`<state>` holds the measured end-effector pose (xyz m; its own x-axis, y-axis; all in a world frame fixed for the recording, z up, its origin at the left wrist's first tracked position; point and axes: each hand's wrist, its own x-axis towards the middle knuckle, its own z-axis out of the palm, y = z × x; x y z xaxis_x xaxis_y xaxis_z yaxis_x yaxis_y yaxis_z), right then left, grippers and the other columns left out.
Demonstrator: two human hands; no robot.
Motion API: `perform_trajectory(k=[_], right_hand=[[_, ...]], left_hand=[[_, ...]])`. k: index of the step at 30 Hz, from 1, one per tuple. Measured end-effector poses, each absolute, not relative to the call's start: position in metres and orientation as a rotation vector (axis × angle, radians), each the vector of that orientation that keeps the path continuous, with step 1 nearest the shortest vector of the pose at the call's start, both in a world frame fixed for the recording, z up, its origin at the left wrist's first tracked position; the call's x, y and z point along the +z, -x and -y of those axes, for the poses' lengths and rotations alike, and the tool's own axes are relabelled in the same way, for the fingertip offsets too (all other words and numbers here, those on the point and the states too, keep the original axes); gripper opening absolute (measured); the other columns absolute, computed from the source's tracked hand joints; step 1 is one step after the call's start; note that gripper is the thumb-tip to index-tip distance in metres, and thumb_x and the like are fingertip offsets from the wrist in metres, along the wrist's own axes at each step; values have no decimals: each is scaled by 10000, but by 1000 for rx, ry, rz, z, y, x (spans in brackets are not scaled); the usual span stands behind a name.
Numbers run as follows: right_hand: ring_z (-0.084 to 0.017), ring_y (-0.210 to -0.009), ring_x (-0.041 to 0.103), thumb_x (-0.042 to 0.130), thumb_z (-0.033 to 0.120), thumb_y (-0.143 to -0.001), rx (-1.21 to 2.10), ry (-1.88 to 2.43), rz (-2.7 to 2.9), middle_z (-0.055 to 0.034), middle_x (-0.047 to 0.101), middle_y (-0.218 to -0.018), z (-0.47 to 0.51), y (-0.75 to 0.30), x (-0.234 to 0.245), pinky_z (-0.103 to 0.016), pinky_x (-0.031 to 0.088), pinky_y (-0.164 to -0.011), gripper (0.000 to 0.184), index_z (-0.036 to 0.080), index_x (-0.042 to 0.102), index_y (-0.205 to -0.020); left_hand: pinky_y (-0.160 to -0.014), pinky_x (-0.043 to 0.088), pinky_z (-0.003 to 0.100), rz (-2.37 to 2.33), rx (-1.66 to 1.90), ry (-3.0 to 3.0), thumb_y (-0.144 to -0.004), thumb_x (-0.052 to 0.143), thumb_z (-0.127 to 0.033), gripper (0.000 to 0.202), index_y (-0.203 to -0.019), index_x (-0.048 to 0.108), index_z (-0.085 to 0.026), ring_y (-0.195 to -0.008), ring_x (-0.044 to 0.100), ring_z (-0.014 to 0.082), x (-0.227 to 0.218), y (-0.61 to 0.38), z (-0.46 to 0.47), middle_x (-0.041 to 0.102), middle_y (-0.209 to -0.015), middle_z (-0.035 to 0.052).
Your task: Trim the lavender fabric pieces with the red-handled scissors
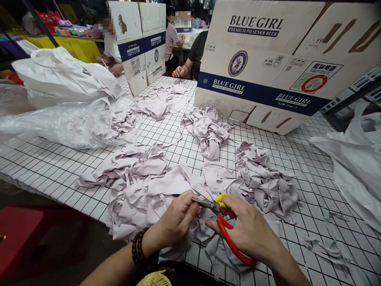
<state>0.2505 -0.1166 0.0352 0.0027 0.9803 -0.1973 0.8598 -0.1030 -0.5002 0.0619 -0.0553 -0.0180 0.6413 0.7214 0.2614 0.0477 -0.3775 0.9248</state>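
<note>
My right hand grips a pair of scissors with one yellow and one red handle. Their blades are parted and point left, with the tips at the fingers of my left hand. My left hand is closed in a pinch on a piece of pale lilac fabric, mostly hidden by the fingers. Under and beyond both hands spreads a heap of pale lilac fabric pieces. To the right of the scissors lies another crumpled fabric pile.
A large beer carton stands at the back right and a smaller carton at the back left. Plastic bags lie at left, another bag at right. Fabric scraps are on the grid-patterned table. Other people sit across it.
</note>
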Motion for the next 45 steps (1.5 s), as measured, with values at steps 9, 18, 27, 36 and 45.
perform_trajectory(k=[9,18,27,36,45], right_hand=[[-166,-604,495,658,429,-747,792,2048,1917,6,565,-654,114,-248,34,-274,366,-543,291,225,473,-654],[-134,-537,441,657,425,-749,680,1988,1974,28,495,-563,115,-252,25,-250,312,-497,363,217,405,-589],[-116,-499,391,660,413,-727,577,1917,2003,48,418,-517,114,-256,16,-243,273,-484,420,221,325,-561],[-103,-483,320,678,404,-717,685,1846,1918,56,333,-492,113,-256,11,-250,228,-472,478,216,287,-516],[-126,-619,483,802,413,-653,1383,1552,1306,27,531,-788,96,-257,-8,-249,423,-562,442,221,530,-943]], left_hand=[[-655,404,244,-634,796,-1825,-1003,347,-247,262,-812,511,-175,-700,502,133,-16,-60,57,528,-772,21],[-658,399,242,-619,792,-1826,-1006,343,-243,271,-803,508,-172,-699,485,131,-14,-59,57,526,-769,25],[-655,415,244,-642,758,-1790,-1007,340,-279,300,-847,563,-158,-686,504,134,-12,-57,57,534,-752,25],[-633,424,238,-652,723,-1659,-1006,356,-329,327,-918,614,-149,-654,510,126,-15,-56,58,537,-732,22],[-628,455,239,-687,727,-1409,-985,410,-404,343,-963,623,-136,-662,547,124,-15,-60,57,589,-778,35]])
